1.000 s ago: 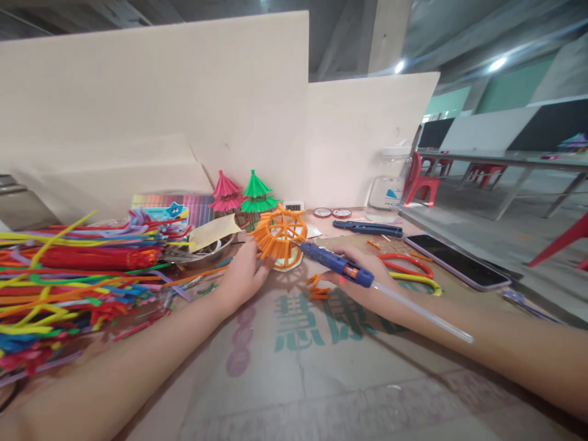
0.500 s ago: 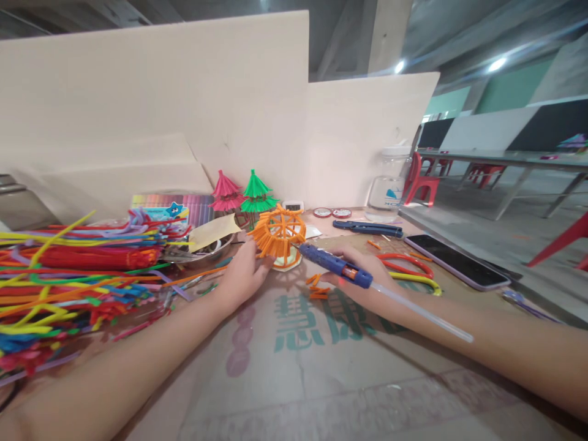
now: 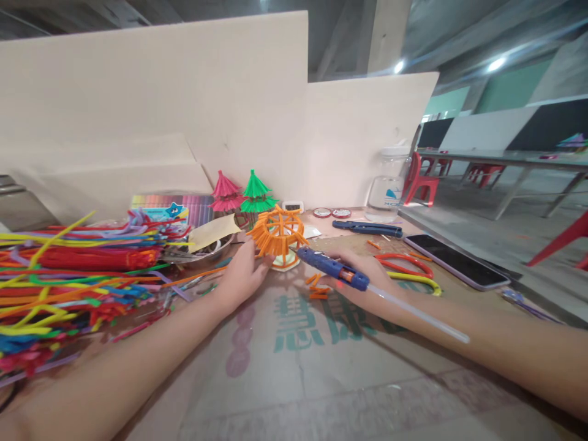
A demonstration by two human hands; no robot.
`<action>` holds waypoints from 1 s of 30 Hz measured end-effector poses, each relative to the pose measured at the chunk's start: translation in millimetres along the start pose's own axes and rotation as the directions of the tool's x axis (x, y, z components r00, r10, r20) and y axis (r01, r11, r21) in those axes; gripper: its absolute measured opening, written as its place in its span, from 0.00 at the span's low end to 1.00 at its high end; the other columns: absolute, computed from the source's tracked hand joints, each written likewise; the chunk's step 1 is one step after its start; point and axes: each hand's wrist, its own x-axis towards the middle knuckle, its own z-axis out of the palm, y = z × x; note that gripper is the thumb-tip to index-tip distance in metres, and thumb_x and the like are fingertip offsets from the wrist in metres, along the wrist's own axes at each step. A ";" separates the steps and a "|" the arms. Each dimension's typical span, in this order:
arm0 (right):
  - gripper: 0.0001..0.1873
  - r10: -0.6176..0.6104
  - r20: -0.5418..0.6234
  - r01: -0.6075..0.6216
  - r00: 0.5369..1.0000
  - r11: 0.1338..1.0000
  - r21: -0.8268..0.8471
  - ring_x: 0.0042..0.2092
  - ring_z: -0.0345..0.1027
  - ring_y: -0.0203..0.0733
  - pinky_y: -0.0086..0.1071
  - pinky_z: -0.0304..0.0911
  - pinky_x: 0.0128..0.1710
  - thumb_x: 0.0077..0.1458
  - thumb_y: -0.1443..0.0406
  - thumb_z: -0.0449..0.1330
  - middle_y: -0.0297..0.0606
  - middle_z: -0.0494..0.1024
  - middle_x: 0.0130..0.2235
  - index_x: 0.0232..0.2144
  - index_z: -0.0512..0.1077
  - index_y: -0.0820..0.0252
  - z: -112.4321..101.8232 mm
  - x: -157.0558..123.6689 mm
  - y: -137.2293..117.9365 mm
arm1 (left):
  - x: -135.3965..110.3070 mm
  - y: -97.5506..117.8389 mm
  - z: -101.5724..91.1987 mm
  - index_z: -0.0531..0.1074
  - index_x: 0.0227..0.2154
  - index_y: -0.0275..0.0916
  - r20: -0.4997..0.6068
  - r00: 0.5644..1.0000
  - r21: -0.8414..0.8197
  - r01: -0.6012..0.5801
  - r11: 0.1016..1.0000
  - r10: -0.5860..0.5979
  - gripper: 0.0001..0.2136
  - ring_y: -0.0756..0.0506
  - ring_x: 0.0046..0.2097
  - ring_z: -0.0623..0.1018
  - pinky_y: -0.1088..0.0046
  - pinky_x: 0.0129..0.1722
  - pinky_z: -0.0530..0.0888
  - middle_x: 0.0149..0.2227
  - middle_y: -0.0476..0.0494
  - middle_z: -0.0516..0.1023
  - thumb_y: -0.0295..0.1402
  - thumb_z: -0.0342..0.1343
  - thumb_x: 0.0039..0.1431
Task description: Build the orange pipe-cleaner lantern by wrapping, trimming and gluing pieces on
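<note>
My left hand (image 3: 241, 274) is closed on the left side of a small orange pavilion-like model (image 3: 274, 244) made of pipe cleaners, which has an open ribbed top and stands on a pale base. My right hand (image 3: 370, 286) grips a blue hot glue gun (image 3: 324, 263), with a clear glue stick (image 3: 420, 313) poking out of its back and a red light glowing on it. The nozzle points left, close to the lower edge of the orange roof; whether it touches is too small to tell. Short bent orange pipe cleaner pieces (image 3: 316, 288) lie beside my right fingers.
A heap of colourful pipe cleaners (image 3: 78, 269) covers the left. Behind stand a pink model (image 3: 226, 191) and a green model (image 3: 257, 193), with a metal bowl (image 3: 220, 252) nearby. On the right are blue-handled pliers (image 3: 367, 228), a phone (image 3: 454, 260) and a clear bottle (image 3: 386, 187).
The glue gun has shifted slightly left with my right hand. The orange model has turned or slid a little to the left in my left hand.
</note>
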 end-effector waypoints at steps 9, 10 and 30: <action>0.18 0.113 -0.198 -0.056 0.974 0.961 0.271 0.33 0.73 0.42 0.35 0.68 0.34 0.51 0.56 0.65 0.34 0.78 0.33 0.40 0.65 0.54 -0.2 5.6 2.6 | 2.8 -4.6 3.7 0.61 0.53 0.36 -0.032 0.999 -0.186 0.026 0.982 -0.033 0.22 0.36 0.52 0.76 0.55 0.53 0.71 0.52 0.33 0.74 0.45 0.50 0.62; 0.16 0.125 -0.218 -0.060 0.968 0.958 0.281 0.34 0.73 0.42 0.36 0.68 0.35 0.53 0.55 0.63 0.34 0.78 0.33 0.39 0.65 0.54 -3.1 9.4 3.7 | 2.9 -5.5 4.2 0.62 0.52 0.36 -0.024 0.998 -0.208 0.057 0.977 -0.063 0.22 0.37 0.50 0.77 0.57 0.51 0.73 0.50 0.34 0.75 0.45 0.51 0.62; 0.17 0.436 0.125 -0.392 0.891 0.879 -0.272 0.35 0.74 0.42 0.28 0.65 0.33 0.52 0.55 0.65 0.39 0.81 0.34 0.38 0.79 0.61 10.6 137.7 96.6 | 3.5 -12.7 6.8 0.62 0.51 0.39 0.029 0.988 -0.256 0.153 0.955 -0.150 0.22 0.40 0.44 0.80 0.61 0.44 0.76 0.47 0.37 0.77 0.47 0.54 0.59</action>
